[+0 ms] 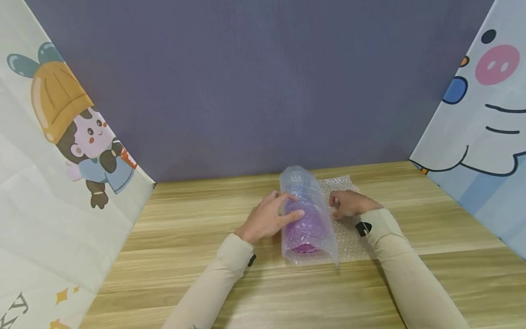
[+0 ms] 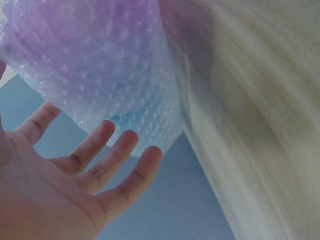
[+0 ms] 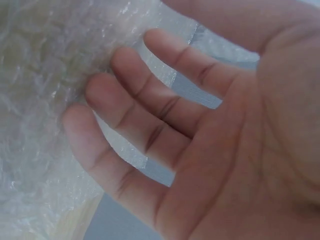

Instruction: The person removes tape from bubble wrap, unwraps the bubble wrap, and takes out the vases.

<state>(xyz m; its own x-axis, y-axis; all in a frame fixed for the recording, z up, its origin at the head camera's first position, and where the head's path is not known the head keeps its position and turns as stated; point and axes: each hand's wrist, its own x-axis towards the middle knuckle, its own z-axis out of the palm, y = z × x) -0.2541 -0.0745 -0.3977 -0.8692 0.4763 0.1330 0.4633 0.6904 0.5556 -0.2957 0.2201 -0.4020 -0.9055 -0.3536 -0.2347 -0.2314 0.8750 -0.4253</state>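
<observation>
Bubble wrap is rolled around a purple-and-blue cylinder (image 1: 305,228), which lies lengthwise away from me on the wooden table. Its exact kind is hidden by the wrap; a darker pink end faces me. My left hand (image 1: 267,217) is at its left side, thumb and index finger resting on top of the wrapped roll. In the left wrist view the fingers (image 2: 127,145) are spread and loosely bent beside it. To the right, my right hand (image 1: 349,203) has its fingertips at the flat part of the bubble wrap (image 1: 355,244); the right wrist view shows loosely bent fingers against the wrap.
The wood-grain table (image 1: 185,228) runs back to a grey-blue panel (image 1: 246,91). White cartoon-printed panels stand along the left (image 1: 33,192) and right (image 1: 493,137) sides. A small black device sits at each wrist cuff.
</observation>
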